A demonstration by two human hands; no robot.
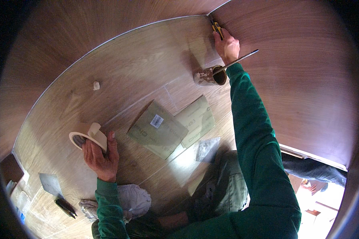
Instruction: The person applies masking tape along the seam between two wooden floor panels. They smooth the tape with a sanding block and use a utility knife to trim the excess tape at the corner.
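My right hand [228, 47] reaches far out to the corner where the two wood-grain panels meet. It grips a yellow and black utility knife [217, 28], whose tip points into the corner at the floor; the blade is too small to make out. A roll of cream masking tape [101, 140] is in my left hand [102, 160], with fingers hooked through its core and a short tape end sticking up. Just below my right wrist, a stained brown cup [204, 78] lies tilted or stands, I cannot tell which, with a thin stick [243, 58] in it.
Two greenish sandpaper sheets [151, 129] overlap on the wood-look floor [147, 63]. A thin grey plate [207, 149] lies by my knee. At left are another grey plate [50, 183], a dark tool [66, 208] and a whitish rag [135, 199]. A small white lump [96, 85] sits farther off.
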